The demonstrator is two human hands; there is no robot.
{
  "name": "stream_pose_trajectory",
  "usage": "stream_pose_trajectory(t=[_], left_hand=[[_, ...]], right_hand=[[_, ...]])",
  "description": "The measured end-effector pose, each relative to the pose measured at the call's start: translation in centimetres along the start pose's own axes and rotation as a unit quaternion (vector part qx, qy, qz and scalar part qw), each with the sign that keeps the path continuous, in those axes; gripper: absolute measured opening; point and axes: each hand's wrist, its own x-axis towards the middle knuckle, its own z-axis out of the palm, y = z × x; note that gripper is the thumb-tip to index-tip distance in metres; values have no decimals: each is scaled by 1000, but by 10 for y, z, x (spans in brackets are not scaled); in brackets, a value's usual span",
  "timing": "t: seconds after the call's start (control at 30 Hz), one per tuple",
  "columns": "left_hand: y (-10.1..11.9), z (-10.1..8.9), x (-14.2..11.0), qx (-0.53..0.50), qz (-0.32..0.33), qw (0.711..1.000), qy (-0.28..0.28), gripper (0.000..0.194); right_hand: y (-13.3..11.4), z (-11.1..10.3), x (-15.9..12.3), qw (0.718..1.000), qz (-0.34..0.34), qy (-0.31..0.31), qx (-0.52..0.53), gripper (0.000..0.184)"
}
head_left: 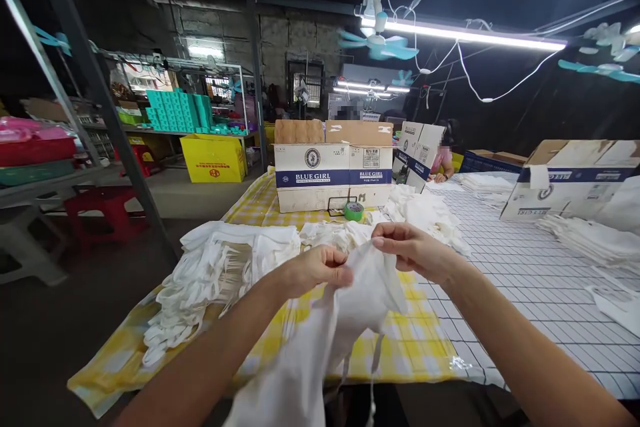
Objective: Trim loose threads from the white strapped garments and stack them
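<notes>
Both my hands hold up one white cloth piece (345, 320) over the yellow checked tablecloth (400, 347). My left hand (320, 267) is closed in a fist on the cloth's top edge. My right hand (410, 247) pinches the same edge just to the right, fingers pressed together. The cloth hangs down toward me, with thin strings dangling below it. A big pile of white cloth pieces with straps (215, 280) lies to the left of my left arm. More white pieces (425, 210) are heaped behind my hands.
A "Blue Girl" cardboard box (333, 173) stands at the far table edge with a green tape roll (354, 211) in front. Another box (565, 180) and stacked white cloth (590, 237) sit at right on a grid-patterned cover. A person in pink (443, 163) sits behind. Red stools stand at left.
</notes>
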Motion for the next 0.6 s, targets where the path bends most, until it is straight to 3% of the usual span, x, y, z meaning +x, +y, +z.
stream_pose_trajectory(t=[0.1,0.23,0.37,0.43,0.53,0.6], left_hand=[[-7,3,-2,-1,7,1000,15,35],[9,11,3,57,4,998,-12,32],[10,14,5,40,24,999,-10,29],[-3,11,0,49,9,997,-51,27],[-28,-1,-15,168,-40,979,-112,23],[-37,-10,-29,273,-45,956,-99,17]], right_hand=[[4,-3,-6,996,53,-65,-23,27],[7,8,-3,987,76,-131,-57,41],[6,13,3,992,62,-106,-41,35],[2,5,-2,995,43,-80,-42,35],[-6,-19,-25,998,1,-27,-54,31],[-12,-39,-48,997,-27,11,-71,27]])
